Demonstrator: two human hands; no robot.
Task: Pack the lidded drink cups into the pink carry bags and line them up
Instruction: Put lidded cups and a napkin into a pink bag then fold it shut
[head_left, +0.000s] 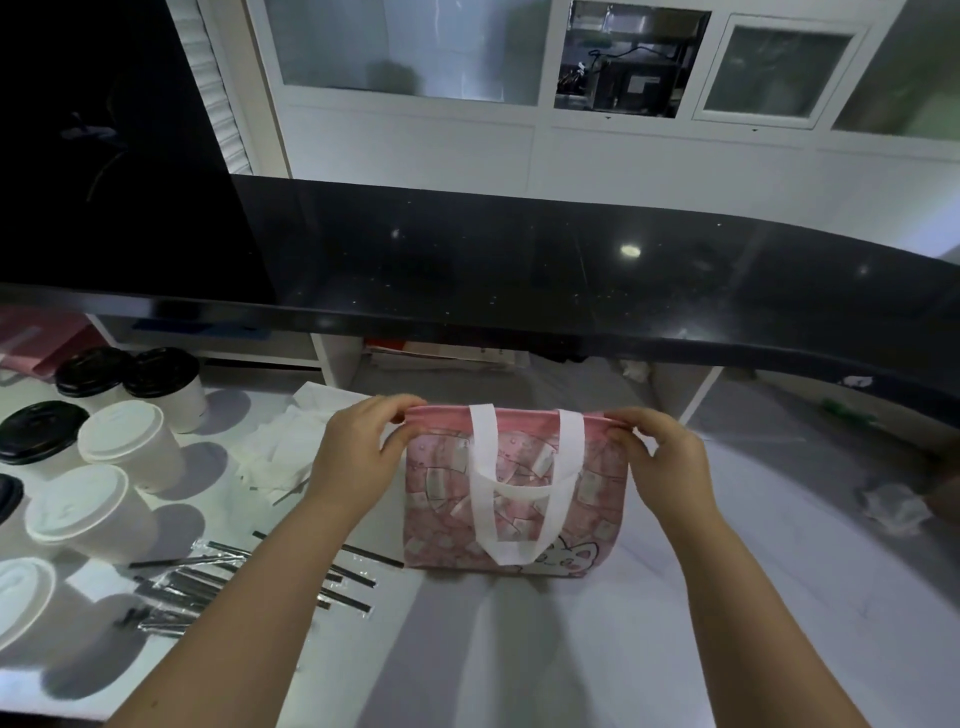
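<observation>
A pink carry bag with white handles and a cartoon print stands upright on the white counter in front of me. My left hand pinches the bag's top left corner. My right hand pinches its top right corner. The bag's mouth looks pressed flat, and its inside is hidden. Several white paper cups stand at the left, some with white lids and some with black lids.
Wrapped black straws lie scattered left of the bag, and white napkins sit behind them. A black raised counter ledge runs across above the bag. More pink bags lie at far left. Crumpled plastic lies at right.
</observation>
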